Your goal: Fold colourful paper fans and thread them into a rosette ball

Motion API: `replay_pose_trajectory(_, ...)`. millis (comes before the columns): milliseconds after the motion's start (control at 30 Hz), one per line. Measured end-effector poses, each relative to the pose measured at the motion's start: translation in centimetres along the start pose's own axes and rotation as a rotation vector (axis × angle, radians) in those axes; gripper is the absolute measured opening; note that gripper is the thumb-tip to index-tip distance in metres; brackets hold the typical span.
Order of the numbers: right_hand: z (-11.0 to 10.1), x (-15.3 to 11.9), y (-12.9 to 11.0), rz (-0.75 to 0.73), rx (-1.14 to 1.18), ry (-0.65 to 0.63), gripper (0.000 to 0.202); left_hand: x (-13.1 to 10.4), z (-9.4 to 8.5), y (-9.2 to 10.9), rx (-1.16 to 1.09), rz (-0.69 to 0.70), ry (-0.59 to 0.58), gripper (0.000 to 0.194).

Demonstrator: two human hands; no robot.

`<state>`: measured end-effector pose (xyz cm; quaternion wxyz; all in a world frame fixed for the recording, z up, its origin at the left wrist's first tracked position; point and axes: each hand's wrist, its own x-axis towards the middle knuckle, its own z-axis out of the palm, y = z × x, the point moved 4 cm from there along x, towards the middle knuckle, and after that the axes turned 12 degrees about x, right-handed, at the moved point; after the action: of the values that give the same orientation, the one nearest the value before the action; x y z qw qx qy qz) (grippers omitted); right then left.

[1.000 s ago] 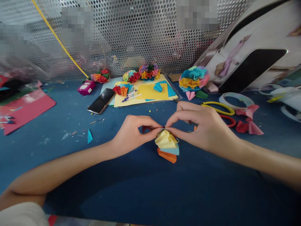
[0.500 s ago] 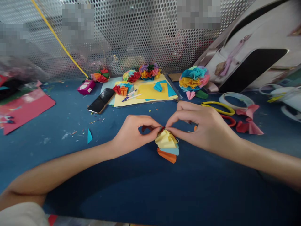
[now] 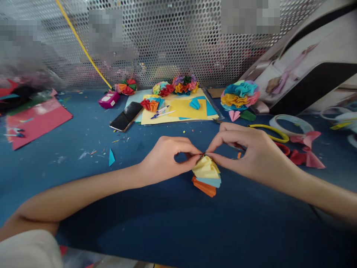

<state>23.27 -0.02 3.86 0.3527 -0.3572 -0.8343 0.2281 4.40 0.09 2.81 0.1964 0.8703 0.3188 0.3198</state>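
My left hand (image 3: 173, 156) and my right hand (image 3: 248, 149) meet fingertip to fingertip near the middle of the view. Both pinch the narrow top of a folded paper piece (image 3: 206, 169), which hangs below them in yellow, light blue and orange layers. A small dark red bit shows between the fingertips; its details are too small to make out. Beneath the paper piece lies the dark blue table (image 3: 156, 223).
Behind my hands are a phone (image 3: 126, 116), yellow sheets (image 3: 181, 108) with pens, a purple box (image 3: 108, 99) and a large paper flower (image 3: 240, 95). At right are a tape roll (image 3: 291, 124), yellow-handled scissors (image 3: 272, 133) and a white bag (image 3: 331, 48). Pink paper (image 3: 39, 121) lies left.
The view has shifted slightly, so the table items appear further right. Both hands keep their pinch beside each other, and the layered paper still hangs beneath them.
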Motion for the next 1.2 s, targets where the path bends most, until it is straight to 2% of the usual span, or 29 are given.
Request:
replay_pose_trajectory(233, 0.0, -0.1, 0.1, 0.024, 0.001, -0.006, 0.008, -0.1, 0.2, -0.1, -0.003, 0.021, -0.013, 0.006)
replay_pose_trajectory(433, 0.1, -0.1, 0.0, 0.017, -0.001, -0.020, 0.007, -0.1, 0.3, -0.1, -0.001, 0.000, 0.011, 0.008)
replay_pose_trajectory(633, 0.3, -0.4, -0.2, -0.011, -0.001, -0.024, 0.006, -0.2, 0.2, 0.2, 0.027, 0.044, 0.024, 0.010)
replay_pose_trajectory(833, 0.8, -0.5, -1.5, -0.191, 0.074, -0.031, 0.004, -0.5, 0.4, 0.3, 0.069, 0.064, -0.007, 0.012)
replay_pose_trajectory(967, 0.8, -0.7, -2.2, -0.292, 0.021, -0.024, 0.014, -0.6, 0.4, 0.4, 0.053, 0.051, -0.019, 0.015)
replay_pose_trajectory(1200, 0.2, -0.4, -2.0, -0.183, 0.051, -0.034, 0.019, -0.3, 0.4, 0.3, 0.050, 0.034, -0.005, 0.013)
